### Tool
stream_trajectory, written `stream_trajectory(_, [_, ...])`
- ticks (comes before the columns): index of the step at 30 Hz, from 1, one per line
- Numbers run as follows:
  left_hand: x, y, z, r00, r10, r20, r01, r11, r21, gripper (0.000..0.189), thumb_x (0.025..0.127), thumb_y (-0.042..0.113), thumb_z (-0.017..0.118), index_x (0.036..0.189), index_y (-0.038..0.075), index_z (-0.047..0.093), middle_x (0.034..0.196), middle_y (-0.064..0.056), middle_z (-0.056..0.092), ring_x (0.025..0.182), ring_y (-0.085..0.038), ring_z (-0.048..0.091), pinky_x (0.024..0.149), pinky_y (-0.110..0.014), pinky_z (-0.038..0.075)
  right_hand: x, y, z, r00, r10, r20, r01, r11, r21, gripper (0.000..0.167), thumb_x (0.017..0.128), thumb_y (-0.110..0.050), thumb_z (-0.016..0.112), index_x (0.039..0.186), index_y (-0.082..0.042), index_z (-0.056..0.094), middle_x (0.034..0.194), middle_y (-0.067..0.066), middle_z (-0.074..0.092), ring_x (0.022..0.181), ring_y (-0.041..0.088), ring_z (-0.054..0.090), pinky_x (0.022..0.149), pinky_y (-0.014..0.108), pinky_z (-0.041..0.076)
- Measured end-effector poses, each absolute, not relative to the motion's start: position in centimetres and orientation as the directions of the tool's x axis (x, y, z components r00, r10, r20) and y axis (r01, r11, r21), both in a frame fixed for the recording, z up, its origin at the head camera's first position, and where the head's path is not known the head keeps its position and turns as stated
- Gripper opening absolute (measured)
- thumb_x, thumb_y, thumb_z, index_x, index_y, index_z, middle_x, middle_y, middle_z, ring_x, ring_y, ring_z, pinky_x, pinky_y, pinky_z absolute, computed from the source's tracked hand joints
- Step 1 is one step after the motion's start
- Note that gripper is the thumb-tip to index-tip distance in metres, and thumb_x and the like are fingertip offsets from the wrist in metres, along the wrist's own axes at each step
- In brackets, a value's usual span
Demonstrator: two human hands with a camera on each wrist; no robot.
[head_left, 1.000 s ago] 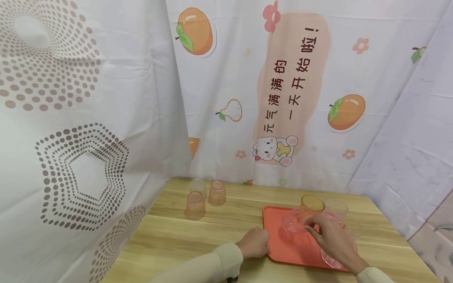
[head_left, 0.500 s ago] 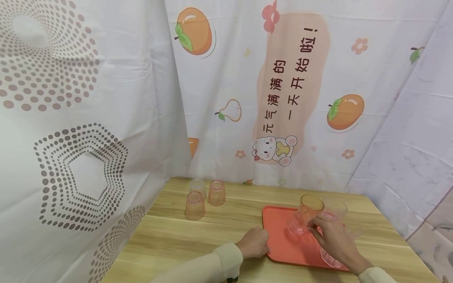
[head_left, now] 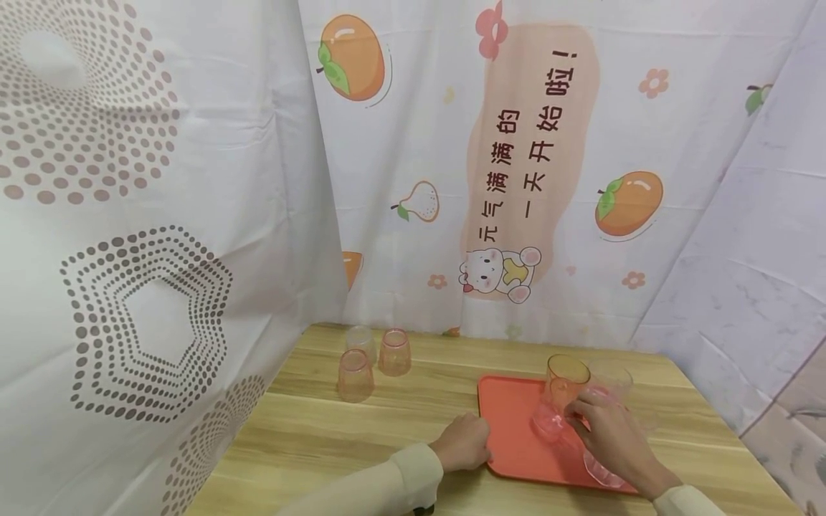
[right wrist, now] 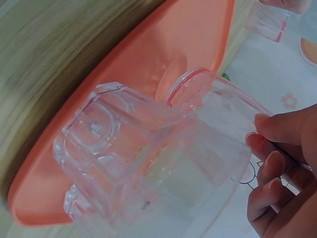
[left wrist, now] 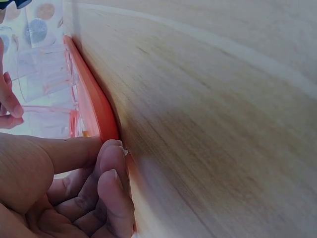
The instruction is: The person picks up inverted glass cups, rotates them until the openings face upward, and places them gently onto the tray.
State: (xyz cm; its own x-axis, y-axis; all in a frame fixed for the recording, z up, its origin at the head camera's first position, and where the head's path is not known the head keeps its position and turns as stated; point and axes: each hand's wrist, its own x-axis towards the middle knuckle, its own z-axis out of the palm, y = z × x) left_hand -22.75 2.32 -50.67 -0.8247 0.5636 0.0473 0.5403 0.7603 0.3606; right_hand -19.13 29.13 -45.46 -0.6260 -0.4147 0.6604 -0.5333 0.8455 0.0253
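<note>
My left hand (head_left: 463, 443) grips the left edge of a red tray (head_left: 510, 444), its thumb and fingers pinching the rim in the left wrist view. Over the tray, my right hand (head_left: 609, 437) pinches the rim of a clear, pink-tinted cup (right wrist: 223, 101) between thumb and finger. That cup's base points down at the tray; whether it touches is unclear. Close beside it stands a clear faceted cup (right wrist: 114, 144). An amber cup (head_left: 568, 369) stands behind the pink one. More clear cups on the tray are partly hidden by my right hand.
Two pink cups (head_left: 356, 376) and a clear cup (head_left: 360, 337) stand upside down on the wooden table (head_left: 310, 430), far left. A printed curtain (head_left: 413, 287) closes off the back, with a dotted one (head_left: 258, 251) at the left.
The pinched pink cup has shifted right and slightly nearer across the tray, along with a small rightward move of my right hand. My left hand has stayed on the tray's edge.
</note>
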Motion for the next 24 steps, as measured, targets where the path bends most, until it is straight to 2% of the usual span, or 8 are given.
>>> stream_trajectory(6, [-22.79, 2.42, -50.72, -0.824, 0.564, 0.049, 0.544, 0.765, 0.344, 0.041, 0.086, 0.019, 0.084, 0.06, 0.014, 0.053, 0.055, 0.006, 0.045, 0.048, -0.006, 0.039, 0.045, -0.02, 0.034, -18.99, 29.21, -45.59, -0.665, -0.387, 0.639, -0.494, 0.87, 0.013, 0.029, 0.065, -0.005, 0.092, 0.075, -0.021, 0.071, 0.076, -0.017, 0.051, 0.067, 0.001, 0.05, 0.05, 0.027, 0.042])
stream_trajectory(13, [-22.91, 2.36, -50.8, -0.822, 0.567, 0.04, 0.544, 0.764, 0.346, 0.045, 0.088, 0.019, 0.083, 0.058, 0.014, 0.05, 0.051, 0.007, 0.041, 0.044, -0.005, 0.035, 0.043, -0.019, 0.031, -18.94, 29.31, -45.6, -0.727, -0.352, 0.59, -0.443, 0.896, -0.011, 0.028, 0.069, -0.004, 0.091, 0.076, -0.022, 0.07, 0.077, -0.017, 0.05, 0.066, 0.003, 0.051, 0.049, 0.027, 0.041])
stream_trajectory(24, [-22.65, 2.32, -50.93, -0.832, 0.555, 0.031, 0.527, 0.77, 0.36, 0.043, 0.088, 0.018, 0.082, 0.059, 0.015, 0.051, 0.049, 0.008, 0.042, 0.04, -0.003, 0.034, 0.039, -0.017, 0.028, -19.0, 29.51, -45.81, -0.714, -0.371, 0.594, -0.458, 0.889, 0.005, 0.029, 0.07, -0.003, 0.09, 0.076, -0.024, 0.072, 0.076, -0.017, 0.049, 0.066, 0.004, 0.052, 0.05, 0.028, 0.042])
